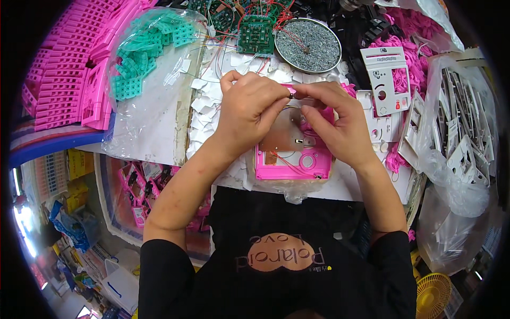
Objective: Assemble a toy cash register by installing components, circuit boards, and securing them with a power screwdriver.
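Note:
A pink plastic housing [295,164] lies on the white work surface right in front of me, with a brown circuit board [280,135] and thin red wires set in it. My left hand [249,114] and my right hand [340,125] meet above its far edge. The fingertips of both hands pinch a small pink part [291,91] between them. My hands hide most of the housing's upper half.
Green circuit boards [255,34] and a round metal dish of screws [308,45] sit at the back. Bags of teal parts [146,53] and pink frames [66,69] lie left. White panels [385,74] and bagged white parts [462,133] lie right. White paper scraps [204,103] are scattered.

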### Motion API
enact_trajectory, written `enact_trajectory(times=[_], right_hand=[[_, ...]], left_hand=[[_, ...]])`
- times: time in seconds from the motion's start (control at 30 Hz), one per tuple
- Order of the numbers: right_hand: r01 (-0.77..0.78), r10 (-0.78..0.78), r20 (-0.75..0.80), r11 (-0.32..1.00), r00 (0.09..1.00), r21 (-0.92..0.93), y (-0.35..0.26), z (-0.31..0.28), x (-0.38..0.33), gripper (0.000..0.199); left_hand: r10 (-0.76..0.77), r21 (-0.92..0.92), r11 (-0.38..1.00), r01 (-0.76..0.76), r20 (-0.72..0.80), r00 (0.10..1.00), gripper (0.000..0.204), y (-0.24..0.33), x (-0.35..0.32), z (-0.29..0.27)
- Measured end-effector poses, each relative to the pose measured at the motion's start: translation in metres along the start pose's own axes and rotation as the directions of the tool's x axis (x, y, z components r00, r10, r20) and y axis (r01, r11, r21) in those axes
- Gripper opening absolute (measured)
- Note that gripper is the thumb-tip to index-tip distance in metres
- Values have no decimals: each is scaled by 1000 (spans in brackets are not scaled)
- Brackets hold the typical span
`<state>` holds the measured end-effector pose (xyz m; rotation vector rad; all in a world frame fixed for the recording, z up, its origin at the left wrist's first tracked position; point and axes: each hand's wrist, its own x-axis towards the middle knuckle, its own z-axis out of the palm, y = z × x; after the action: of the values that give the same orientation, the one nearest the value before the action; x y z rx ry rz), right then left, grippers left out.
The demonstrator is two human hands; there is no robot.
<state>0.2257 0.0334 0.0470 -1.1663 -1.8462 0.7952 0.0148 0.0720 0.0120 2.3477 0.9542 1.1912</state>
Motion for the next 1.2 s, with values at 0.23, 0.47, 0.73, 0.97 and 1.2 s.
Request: enact_trajectory(times=[0.23,0.47,0.73,0.97,1.2], right_hand=[[114,-170,-99,900,980,-421,19,-22,16,46],[-160,-62,-169,136,984,-978,76,-55,74,50],[-154,-160,-242,427,957,-891,66,-78,76,30],[175,-264,-21,697,964,-695,-52,-54,20,30],[356,-134,385,720,913,-596,-68,-14,19,39]], left_hand=[[3,64,998,-9,89,996,13,5,-3,-14],[-49,52,998,47,38,998,10,10,-2,-10],[-94,23,995,96,-47,994,7,7,-4,-6],[-76,113,990,87,-100,992,7,-1,-14,-15],[-63,132,988,75,-93,994,6,-3,-16,-16]])
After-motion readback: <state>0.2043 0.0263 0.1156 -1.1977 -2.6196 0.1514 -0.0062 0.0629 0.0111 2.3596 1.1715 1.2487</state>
